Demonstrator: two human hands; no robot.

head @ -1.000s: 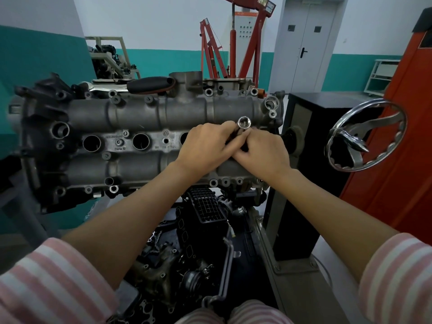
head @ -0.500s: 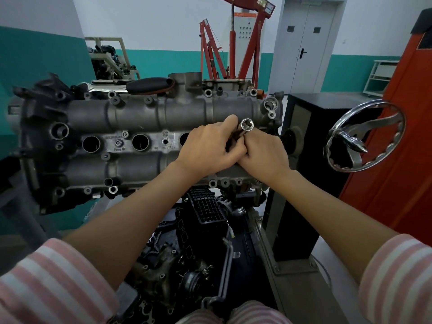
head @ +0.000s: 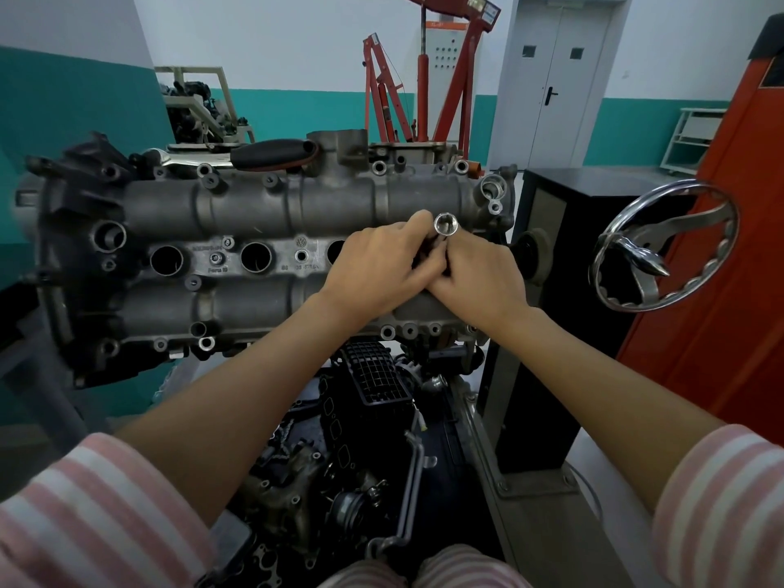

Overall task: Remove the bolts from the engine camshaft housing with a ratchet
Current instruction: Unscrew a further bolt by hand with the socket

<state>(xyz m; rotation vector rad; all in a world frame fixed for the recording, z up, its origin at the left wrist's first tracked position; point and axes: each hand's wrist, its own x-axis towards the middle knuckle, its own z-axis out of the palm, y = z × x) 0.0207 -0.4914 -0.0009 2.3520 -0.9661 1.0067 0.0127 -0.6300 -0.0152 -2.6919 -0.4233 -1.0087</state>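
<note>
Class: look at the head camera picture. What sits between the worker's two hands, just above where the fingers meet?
In the head view, a shiny socket, open end facing the camera, sits between the left hand and the right hand, over the camshaft housing.

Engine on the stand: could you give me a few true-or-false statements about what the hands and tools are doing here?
1. Both hands are together over the camshaft housing. True.
2. The shiny socket sits on a bolt. False: its open end faces up, held between the left hand and right hand.
3. A black-handled tool lies on the housing's far side. True.
4. The chrome handwheel is left of the engine. False: it is on the right.
</note>
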